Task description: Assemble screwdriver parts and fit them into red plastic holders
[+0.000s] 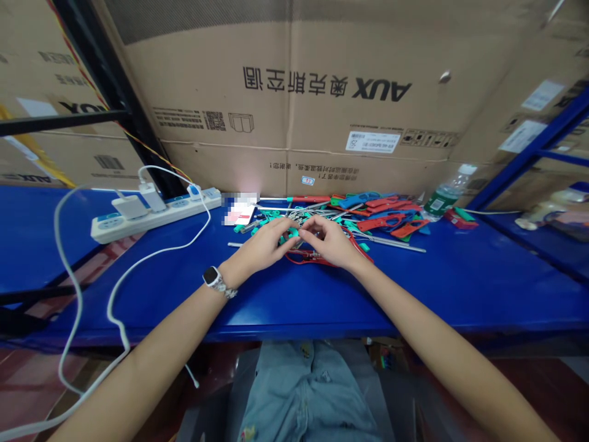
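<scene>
My left hand (272, 244) and my right hand (329, 242) meet over a pile of small parts on the blue table (276, 301). A small green plastic piece (292, 233) shows between the thumb and fingers of my left hand. My right thumb and fingers are pinched together right beside it, and what they grip is too small to make out. Around and behind my fingers lie green clips (276, 215) and thin metal rods (398, 244). Under my right hand rests a red looped part (317, 258).
Red and blue flat plastic handles (381, 215) are heaped at the back right, beside a clear bottle (448, 193). A white power strip (156, 215) with plugged-in chargers stands left; its white cable (161, 250) crosses the table. Cardboard boxes (294, 123) wall off the back.
</scene>
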Available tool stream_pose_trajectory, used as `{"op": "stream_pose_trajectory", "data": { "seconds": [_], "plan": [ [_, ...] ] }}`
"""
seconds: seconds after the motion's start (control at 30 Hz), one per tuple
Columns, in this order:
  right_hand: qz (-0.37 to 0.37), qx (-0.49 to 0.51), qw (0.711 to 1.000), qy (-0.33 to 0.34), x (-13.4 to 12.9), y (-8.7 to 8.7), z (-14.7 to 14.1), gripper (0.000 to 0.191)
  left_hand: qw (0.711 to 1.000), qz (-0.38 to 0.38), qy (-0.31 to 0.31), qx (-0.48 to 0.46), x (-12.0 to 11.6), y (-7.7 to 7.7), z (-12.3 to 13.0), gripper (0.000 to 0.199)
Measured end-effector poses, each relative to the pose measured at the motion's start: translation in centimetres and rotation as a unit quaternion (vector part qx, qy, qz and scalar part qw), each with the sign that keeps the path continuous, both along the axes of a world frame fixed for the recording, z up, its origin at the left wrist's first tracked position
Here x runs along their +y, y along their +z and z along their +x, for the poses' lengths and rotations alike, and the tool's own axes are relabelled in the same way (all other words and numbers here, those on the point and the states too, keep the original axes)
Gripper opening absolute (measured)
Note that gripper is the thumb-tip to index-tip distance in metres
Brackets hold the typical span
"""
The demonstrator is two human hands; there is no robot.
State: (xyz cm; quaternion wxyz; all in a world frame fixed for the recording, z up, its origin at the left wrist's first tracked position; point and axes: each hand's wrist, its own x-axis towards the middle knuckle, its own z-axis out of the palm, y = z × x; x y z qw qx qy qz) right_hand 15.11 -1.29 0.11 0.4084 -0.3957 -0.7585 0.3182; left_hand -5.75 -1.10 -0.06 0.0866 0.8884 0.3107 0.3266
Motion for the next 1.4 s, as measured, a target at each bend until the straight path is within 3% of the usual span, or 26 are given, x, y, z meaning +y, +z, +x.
{"op": "stream_pose_trajectory", "data": {
  "seconds": [0.17, 0.33, 0.7, 0.97, 1.1, 1.2, 1.4],
  "plan": [
    [0.086, -0.167, 0.982, 0.025, -1.5, 0.3, 2.0, 0.003, 0.997, -0.051, -0.056, 0.015, 0.4, -0.3, -1.0, 0.024],
    [0.129, -0.277, 0.951, 0.039, -2.6, -0.1, 2.8, 0.012, 0.991, -0.11, -0.075, 0.031, 0.4, -0.4, -0.9, 0.024],
    [0.101, -0.183, 0.978, 0.021, -2.3, 0.1, 2.0, 0.008, 0.994, -0.059, -0.057, -0.073, 0.0, -0.2, -0.3, 0.028],
    [0.169, -0.25, 0.953, 0.019, -2.5, 0.2, 2.4, 0.015, 0.989, -0.093, -0.06, -0.097, -0.1, 0.0, -0.3, 0.029],
    [0.204, -0.272, 0.94, 0.014, -2.2, 0.4, 2.8, 0.018, 0.99, -0.1, -0.053, -0.08, 0.0, 0.0, -0.6, 0.029],
    [0.211, -0.259, 0.942, 0.004, -1.4, 0.2, 3.4, 0.017, 0.997, -0.062, -0.009, -0.052, 0.3, -0.2, -1.0, 0.025],
    [0.2, -0.213, 0.956, -0.017, -0.6, -0.6, 4.4, 0.016, 0.991, -0.039, -0.033, 0.123, 0.8, -0.4, -0.5, 0.015]
  ]
}}
